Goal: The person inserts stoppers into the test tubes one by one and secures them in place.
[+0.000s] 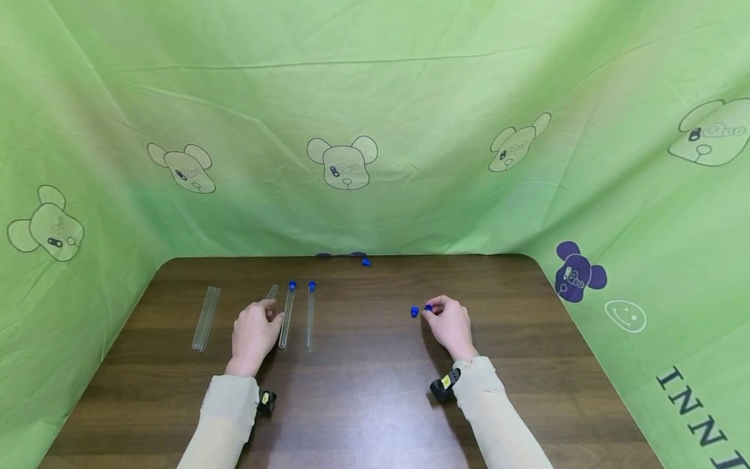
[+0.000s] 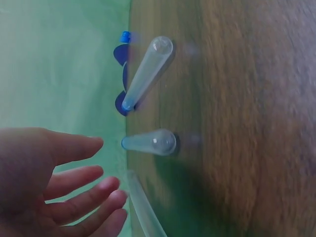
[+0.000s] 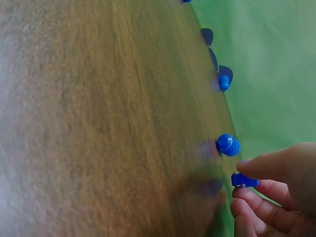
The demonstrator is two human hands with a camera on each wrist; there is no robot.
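My right hand (image 1: 450, 326) pinches a small blue cap (image 3: 244, 180) between thumb and fingers, on the right part of the table. Just left of those fingers a second blue cap (image 1: 414, 312) rests on the wood. My left hand (image 1: 254, 332) is over an uncapped clear test tube (image 1: 272, 292), partly hidden by it; thumb and fingers are apart with nothing between them in the left wrist view. To its right lie two test tubes with blue caps, a nearer one (image 1: 287, 319) and a farther one (image 1: 310, 319).
Two uncapped test tubes (image 1: 206, 319) lie side by side at the left. Another blue cap (image 1: 366, 262) sits by the table's back edge. A green printed curtain (image 1: 410, 215) surrounds the brown wooden table (image 1: 363, 391) on the back and sides.
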